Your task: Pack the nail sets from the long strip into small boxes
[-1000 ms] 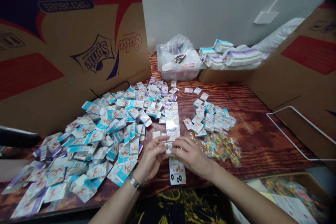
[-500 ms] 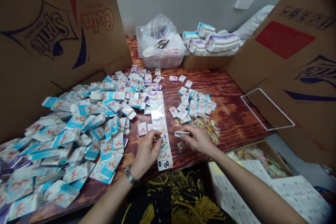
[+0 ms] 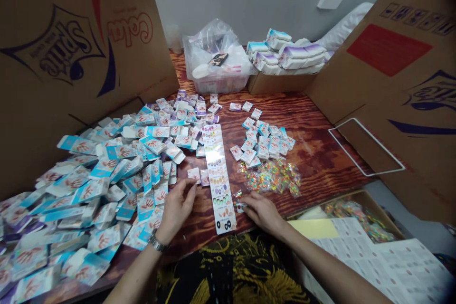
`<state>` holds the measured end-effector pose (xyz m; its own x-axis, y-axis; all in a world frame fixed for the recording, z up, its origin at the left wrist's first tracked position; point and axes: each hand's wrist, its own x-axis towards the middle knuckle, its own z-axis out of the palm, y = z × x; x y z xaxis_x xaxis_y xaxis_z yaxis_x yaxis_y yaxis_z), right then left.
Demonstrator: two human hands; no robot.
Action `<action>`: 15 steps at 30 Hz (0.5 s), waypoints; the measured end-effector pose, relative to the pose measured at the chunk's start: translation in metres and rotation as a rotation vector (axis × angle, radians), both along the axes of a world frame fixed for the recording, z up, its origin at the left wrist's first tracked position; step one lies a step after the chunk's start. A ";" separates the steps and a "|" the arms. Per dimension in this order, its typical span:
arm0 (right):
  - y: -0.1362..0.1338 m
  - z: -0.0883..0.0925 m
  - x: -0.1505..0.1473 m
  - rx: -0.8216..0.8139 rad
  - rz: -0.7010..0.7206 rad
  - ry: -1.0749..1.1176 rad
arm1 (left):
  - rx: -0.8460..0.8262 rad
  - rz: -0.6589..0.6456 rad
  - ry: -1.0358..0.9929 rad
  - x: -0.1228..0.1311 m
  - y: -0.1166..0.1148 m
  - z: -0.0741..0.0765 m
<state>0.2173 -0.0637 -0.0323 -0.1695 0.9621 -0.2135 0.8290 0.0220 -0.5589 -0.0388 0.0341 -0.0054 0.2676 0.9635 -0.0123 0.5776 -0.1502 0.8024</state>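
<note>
My left hand (image 3: 180,206), a watch on its wrist, is over the table with thumb and forefinger apart and nothing seen between them. Just beyond its fingertips lie two small flat boxes (image 3: 194,175). On the other side of a long printed strip (image 3: 221,180) with rows of coloured nail-like shapes, my right hand (image 3: 261,211) is low at the table. Its fingertips grip a small flat white piece (image 3: 241,208), mostly covered by them. A small clear packet of coloured beads (image 3: 237,194) lies beside those fingers.
Blue-and-white small boxes (image 3: 121,152) pile up on the left. Smaller boxes (image 3: 263,145) and bead packets (image 3: 274,175) lie right of the strip. Large cartons (image 3: 142,66) flank the table. A plastic tub (image 3: 221,83) and a box of wrapped bundles (image 3: 285,83) stand behind.
My right hand has come down and nearer to me with the white piece, away from the bead packets. My left hand has moved left off the strip, its fingers wider apart.
</note>
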 end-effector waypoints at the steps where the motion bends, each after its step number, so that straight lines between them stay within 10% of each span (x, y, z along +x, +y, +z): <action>1: 0.002 0.002 0.003 -0.002 0.024 0.033 | 0.018 0.008 0.029 -0.004 0.001 0.000; 8: 0.016 -0.001 0.016 -0.129 -0.257 0.297 | 0.032 -0.015 0.048 -0.014 0.001 -0.008; 15: 0.053 0.005 0.007 -0.202 -0.055 -0.015 | 0.060 -0.047 0.087 -0.011 0.003 -0.004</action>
